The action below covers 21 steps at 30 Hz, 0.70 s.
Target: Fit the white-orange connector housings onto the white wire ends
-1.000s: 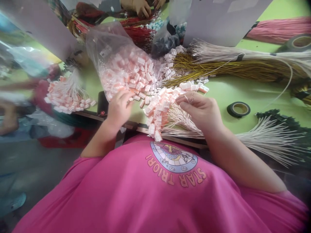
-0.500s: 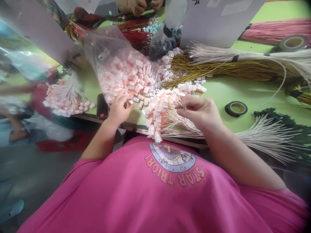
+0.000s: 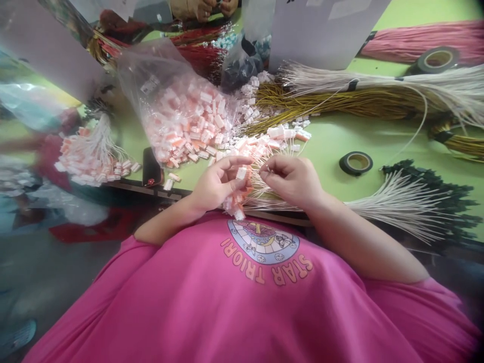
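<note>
My left hand (image 3: 214, 185) is closed, with a small white connector housing (image 3: 241, 174) pinched between thumb and fingertips. Facing it, my right hand (image 3: 295, 182) pinches a thin wire (image 3: 267, 169) whose small shiny end shows at the fingertips. A short gap separates the two hands. Beneath and between them lies a bundle of white wires (image 3: 260, 187) ending in white and orange connectors (image 3: 236, 204), partly hidden by my left hand. Beyond my left hand, a clear plastic bag (image 3: 141, 65) spills loose connector housings (image 3: 204, 113) onto the green table (image 3: 321, 146).
Black tape (image 3: 356, 164) lies right of my hands, near white wires with black ends (image 3: 401, 206). Yellow wires (image 3: 340, 107) and pale wires (image 3: 378, 83) stretch across the back. At left are a dark phone-like object (image 3: 151, 169) and finished-looking wired connectors (image 3: 91, 156). Another person's hands (image 3: 204, 7) show at the top.
My left hand has moved right, away from the bag's mouth to beside my right hand, and a connector housing now shows in its fingers. The view has shifted slightly.
</note>
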### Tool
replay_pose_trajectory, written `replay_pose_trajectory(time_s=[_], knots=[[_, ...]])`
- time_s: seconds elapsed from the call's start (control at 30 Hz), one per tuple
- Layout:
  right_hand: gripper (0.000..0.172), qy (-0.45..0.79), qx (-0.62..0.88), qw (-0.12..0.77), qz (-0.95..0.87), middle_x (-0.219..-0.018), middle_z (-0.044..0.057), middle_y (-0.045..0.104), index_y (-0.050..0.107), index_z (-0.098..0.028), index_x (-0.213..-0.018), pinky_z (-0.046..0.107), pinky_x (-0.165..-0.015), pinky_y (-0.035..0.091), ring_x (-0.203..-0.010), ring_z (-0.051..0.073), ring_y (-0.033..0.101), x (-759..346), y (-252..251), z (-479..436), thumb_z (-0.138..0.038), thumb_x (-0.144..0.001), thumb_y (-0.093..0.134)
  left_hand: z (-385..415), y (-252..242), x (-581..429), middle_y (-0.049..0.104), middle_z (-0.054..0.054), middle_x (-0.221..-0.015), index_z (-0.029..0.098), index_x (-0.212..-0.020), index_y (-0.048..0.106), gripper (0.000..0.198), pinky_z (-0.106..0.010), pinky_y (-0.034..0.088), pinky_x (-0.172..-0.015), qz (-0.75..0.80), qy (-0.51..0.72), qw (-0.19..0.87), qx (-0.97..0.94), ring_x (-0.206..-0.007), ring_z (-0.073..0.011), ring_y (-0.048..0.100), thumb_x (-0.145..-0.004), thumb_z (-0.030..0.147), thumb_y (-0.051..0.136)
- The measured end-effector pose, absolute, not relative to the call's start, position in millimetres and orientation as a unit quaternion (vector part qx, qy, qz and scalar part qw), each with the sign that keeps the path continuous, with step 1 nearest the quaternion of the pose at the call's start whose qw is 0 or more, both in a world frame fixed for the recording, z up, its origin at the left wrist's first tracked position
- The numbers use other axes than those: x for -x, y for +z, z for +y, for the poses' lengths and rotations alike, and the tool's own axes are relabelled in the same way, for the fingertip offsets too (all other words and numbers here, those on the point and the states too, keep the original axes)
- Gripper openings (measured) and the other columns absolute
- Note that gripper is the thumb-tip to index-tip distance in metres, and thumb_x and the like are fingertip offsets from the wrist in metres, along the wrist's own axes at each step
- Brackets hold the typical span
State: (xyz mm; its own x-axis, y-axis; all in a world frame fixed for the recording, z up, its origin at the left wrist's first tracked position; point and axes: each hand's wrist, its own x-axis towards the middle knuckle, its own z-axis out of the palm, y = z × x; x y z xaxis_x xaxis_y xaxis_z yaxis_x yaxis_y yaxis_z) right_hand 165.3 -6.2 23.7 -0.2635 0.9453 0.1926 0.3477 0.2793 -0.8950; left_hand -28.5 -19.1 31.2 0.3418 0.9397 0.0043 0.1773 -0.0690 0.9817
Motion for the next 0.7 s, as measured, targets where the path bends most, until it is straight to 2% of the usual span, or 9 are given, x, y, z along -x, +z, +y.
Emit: replay_pose_trajectory(time_s=[0.13,0.3,0.43,0.57,0.7], knots=[[0.013,0.344,0.452,0.371,-0.735,-0.053,-0.003,0.050,0.060,-0.016,-0.065,0.024,-0.050,0.031,-0.051,0.007,0.041,-162.4,22.5,-10.7,-0.020,-0.076,0.055,-20.3,30.2,26.9,0.070,-0.004,-0.085,0.017,-0.102,0.063,0.023,-0.026,0.060,-0.067,0.457,0.389,0.504,-0.621,-0.075,-0.0152,0.069,-0.080,0.023,0.070],[0.020,0.320,0.450,0.353,-0.755,-0.054,-0.003,0.050,0.059,-0.017,-0.066,0.025,-0.052,0.030,-0.052,0.008,0.041,-161.9,19.7,-9.6,-0.025,-0.082,0.051,-18.4,25.4,26.9,0.070,-0.003,-0.085,0.017,-0.099,0.065,0.024,-0.026,0.059,-0.070,0.464,0.391,0.477,-0.636,-0.077,-0.0146,0.068,-0.076,0.020,0.073],[0.023,0.309,0.448,0.336,-0.769,-0.053,-0.003,0.047,0.055,-0.018,-0.062,0.025,-0.052,0.030,-0.052,0.008,0.040,-162.3,17.6,-7.2,-0.026,-0.083,0.050,-18.4,24.3,27.4,0.070,-0.004,-0.089,0.017,-0.101,0.066,0.023,-0.027,0.058,-0.071,0.470,0.387,0.441,-0.659,-0.079,-0.0145,0.067,-0.079,0.023,0.070],[0.022,0.306,0.448,0.309,-0.781,-0.057,-0.001,0.051,0.057,-0.018,-0.065,0.026,-0.054,0.031,-0.054,0.010,0.043,-162.4,16.8,-6.3,-0.025,-0.083,0.048,-19.4,22.7,27.1,0.071,-0.005,-0.094,0.018,-0.100,0.067,0.021,-0.028,0.057,-0.075,0.463,0.383,0.411,-0.686,-0.082,-0.0144,0.067,-0.080,0.022,0.068],[0.021,0.316,0.438,0.297,-0.787,-0.059,0.000,0.055,0.058,-0.018,-0.066,0.026,-0.056,0.032,-0.056,0.010,0.044,-162.0,16.9,-5.9,-0.026,-0.082,0.048,-19.9,21.0,25.4,0.071,-0.005,-0.099,0.020,-0.096,0.070,0.020,-0.030,0.056,-0.083,0.456,0.373,0.333,-0.736,-0.090,-0.0159,0.066,-0.077,0.016,0.069]])
